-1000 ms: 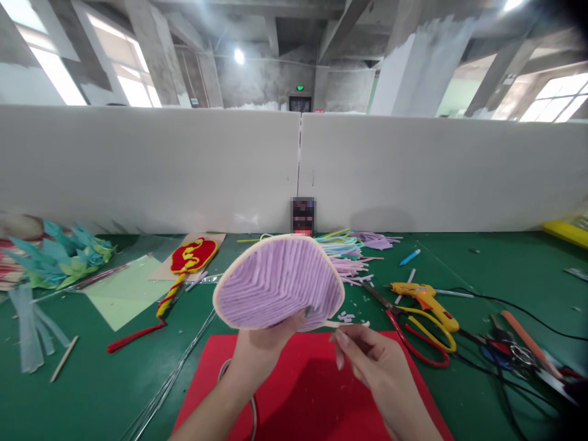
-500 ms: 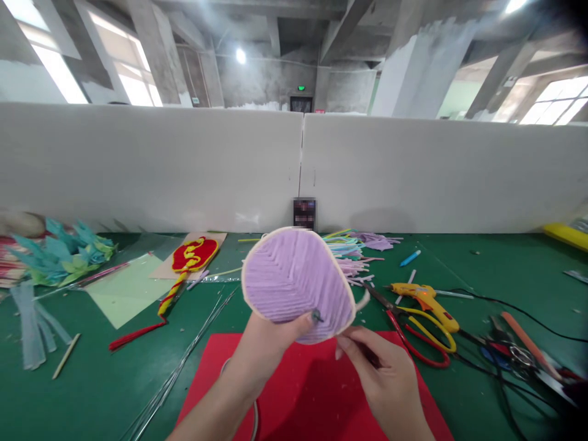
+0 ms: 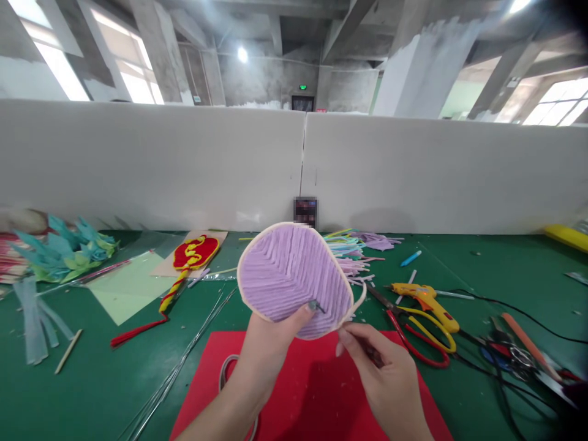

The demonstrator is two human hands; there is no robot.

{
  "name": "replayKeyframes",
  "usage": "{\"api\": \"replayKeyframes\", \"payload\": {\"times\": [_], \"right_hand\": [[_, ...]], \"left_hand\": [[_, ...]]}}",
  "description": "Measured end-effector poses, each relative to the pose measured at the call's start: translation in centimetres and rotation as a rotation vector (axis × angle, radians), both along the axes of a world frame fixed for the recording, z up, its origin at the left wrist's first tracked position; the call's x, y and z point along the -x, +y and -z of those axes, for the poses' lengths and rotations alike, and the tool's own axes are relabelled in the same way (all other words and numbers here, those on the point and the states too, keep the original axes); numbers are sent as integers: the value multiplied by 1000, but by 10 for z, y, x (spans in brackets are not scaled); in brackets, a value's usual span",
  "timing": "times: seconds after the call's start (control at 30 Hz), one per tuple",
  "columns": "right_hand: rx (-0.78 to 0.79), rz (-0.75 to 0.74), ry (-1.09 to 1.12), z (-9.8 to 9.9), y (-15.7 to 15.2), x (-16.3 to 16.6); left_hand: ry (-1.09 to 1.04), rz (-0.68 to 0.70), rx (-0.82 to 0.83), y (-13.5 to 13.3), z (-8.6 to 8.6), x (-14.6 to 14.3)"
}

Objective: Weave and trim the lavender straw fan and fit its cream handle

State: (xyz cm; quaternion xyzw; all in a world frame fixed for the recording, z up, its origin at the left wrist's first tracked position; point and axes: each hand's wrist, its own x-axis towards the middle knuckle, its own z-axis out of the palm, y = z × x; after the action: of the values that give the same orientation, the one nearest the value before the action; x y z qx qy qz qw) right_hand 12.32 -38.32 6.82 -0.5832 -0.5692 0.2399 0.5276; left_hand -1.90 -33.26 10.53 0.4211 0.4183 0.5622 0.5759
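Observation:
My left hand [image 3: 271, 346] holds up a round purple ribbed fan-shaped piece [image 3: 289, 275] with a cream rim, thumb pressed on its lower face. My right hand [image 3: 383, 373] is just right of it, fingers pinched on the loose end of the cream edging strip [image 3: 359, 301] that curls off the piece's right rim. Both hands hover over a red mat [image 3: 316, 392] on the green table.
Right of the mat lie red-handled scissors [image 3: 413, 343], a yellow glue gun [image 3: 425, 300] and tangled cables with tools [image 3: 514, 352]. Pastel strips [image 3: 351, 254] sit behind the piece. A red-and-yellow ornament [image 3: 190, 260], pale green sheet [image 3: 126, 291] and teal paper shapes [image 3: 64, 254] lie left. White partition [image 3: 298, 168] behind.
The purple piece has turned from lying tilted flat to facing me and shifted slightly right. My right hand moved in closer and drew the cream strip up along the right rim.

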Motion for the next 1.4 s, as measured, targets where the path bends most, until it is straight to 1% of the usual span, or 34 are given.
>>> {"api": "replayKeyframes", "payload": {"times": [0.1,0.27,0.47,0.57,0.73,0.8,0.93,1.07,1.2,1.4], "right_hand": [[-27,19,-42,1,0,1],[-46,32,-67,1,-1,2],[-42,49,-66,-1,-3,3],[-48,50,-70,-1,-2,3],[-97,77,-76,2,-2,4],[-121,95,-88,3,-2,5],[-139,109,-111,5,-2,4],[-116,103,-114,7,-1,3],[-56,89,-94,7,-1,4],[31,64,11,4,0,5]], "left_hand": [[-6,-88,-15,2,3,1],[-11,-115,-23,4,8,2],[-71,-118,21,4,14,0],[-123,-108,55,2,13,-2],[-194,-41,116,1,7,-2],[-194,-31,123,2,7,-1],[-155,-67,88,4,10,1],[-128,-76,73,6,12,1],[-128,-115,88,7,12,0],[-163,-125,39,4,16,-6]]}}
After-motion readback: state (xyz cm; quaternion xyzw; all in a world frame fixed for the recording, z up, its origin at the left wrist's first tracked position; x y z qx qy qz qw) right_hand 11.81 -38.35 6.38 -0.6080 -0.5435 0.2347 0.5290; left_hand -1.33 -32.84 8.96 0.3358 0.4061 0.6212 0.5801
